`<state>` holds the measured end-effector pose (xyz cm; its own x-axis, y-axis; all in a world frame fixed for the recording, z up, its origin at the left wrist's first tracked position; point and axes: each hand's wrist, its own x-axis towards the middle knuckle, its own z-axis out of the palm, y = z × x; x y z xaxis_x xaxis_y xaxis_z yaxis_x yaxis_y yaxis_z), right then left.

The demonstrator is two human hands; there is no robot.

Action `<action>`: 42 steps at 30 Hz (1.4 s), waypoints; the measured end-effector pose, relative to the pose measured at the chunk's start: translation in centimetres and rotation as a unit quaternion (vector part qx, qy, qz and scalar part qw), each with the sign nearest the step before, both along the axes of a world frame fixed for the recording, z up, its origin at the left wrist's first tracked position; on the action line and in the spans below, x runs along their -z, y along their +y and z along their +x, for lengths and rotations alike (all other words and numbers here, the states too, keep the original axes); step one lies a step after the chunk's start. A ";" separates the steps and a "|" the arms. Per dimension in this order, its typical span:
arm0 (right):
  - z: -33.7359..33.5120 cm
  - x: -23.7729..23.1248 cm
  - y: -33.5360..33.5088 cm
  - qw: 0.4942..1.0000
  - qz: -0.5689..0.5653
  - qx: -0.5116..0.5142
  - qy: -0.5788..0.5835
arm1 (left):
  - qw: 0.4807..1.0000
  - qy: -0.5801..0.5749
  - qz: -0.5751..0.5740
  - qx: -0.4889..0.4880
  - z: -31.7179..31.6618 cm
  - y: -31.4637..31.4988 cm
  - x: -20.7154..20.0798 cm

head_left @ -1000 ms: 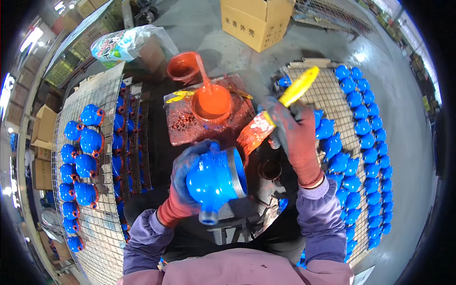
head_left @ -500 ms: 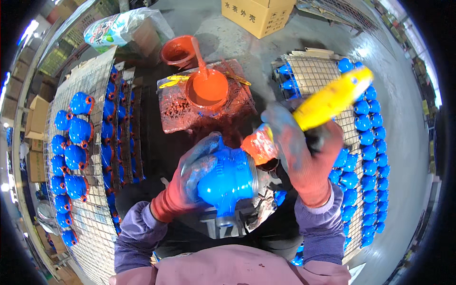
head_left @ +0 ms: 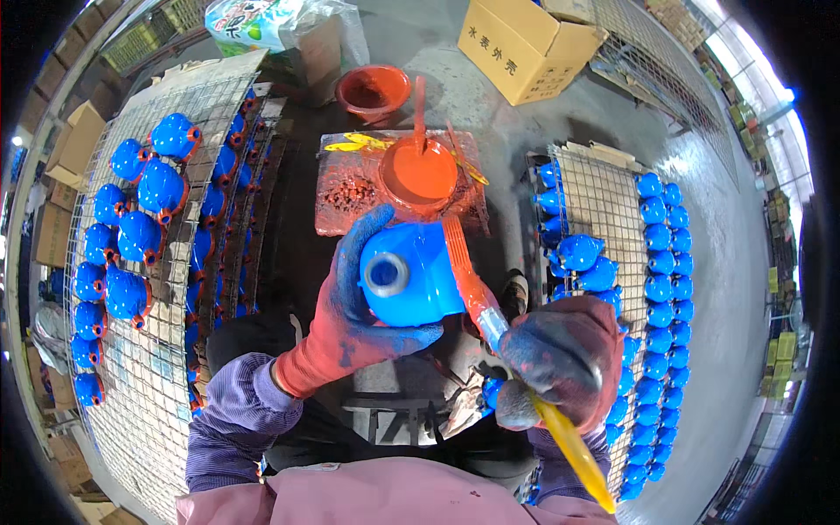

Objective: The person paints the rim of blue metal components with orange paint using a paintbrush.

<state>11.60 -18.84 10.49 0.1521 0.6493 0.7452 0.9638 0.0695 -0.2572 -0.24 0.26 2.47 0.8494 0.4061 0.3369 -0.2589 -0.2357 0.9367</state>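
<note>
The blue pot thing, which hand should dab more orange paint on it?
Probably the right hand: it holds the brush against the blue casting, while the left hand grips it.

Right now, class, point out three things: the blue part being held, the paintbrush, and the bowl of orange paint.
blue part (head_left: 418,278): head view, on its rounded blue side.
paintbrush (head_left: 569,442): head view, on its yellow handle.
bowl of orange paint (head_left: 418,172): head view, on the paint surface.
</note>
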 end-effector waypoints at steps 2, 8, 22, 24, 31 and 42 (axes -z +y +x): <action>0.1 0.1 0.0 0.998 -0.001 -0.053 0.015 | 0.975 -0.005 -0.218 0.046 0.0 0.0 -0.4; 0.3 0.5 0.2 0.994 -0.071 -0.084 -0.007 | 0.897 0.096 -0.427 0.064 -1.0 1.3 -1.3; 1.5 4.4 3.2 0.955 0.155 -0.078 0.241 | 0.582 -0.053 -0.730 0.356 -0.6 1.8 -0.2; 1.8 5.0 3.1 0.928 0.171 -0.086 0.319 | 0.597 -0.025 -0.739 0.311 -1.1 1.5 0.2; 4.1 6.1 3.0 0.684 0.226 -0.170 0.672 | 0.598 0.026 -0.721 0.350 -1.1 1.4 0.9; 5.9 6.4 2.7 0.853 -0.044 0.146 0.499 | 0.989 0.118 0.048 0.078 -0.9 0.1 0.2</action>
<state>17.49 -16.19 4.10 0.8472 0.5215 0.1014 0.2355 -0.1974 -0.9516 -1.17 0.33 2.27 0.9591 0.2391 0.1517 -0.0753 -0.3012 0.9506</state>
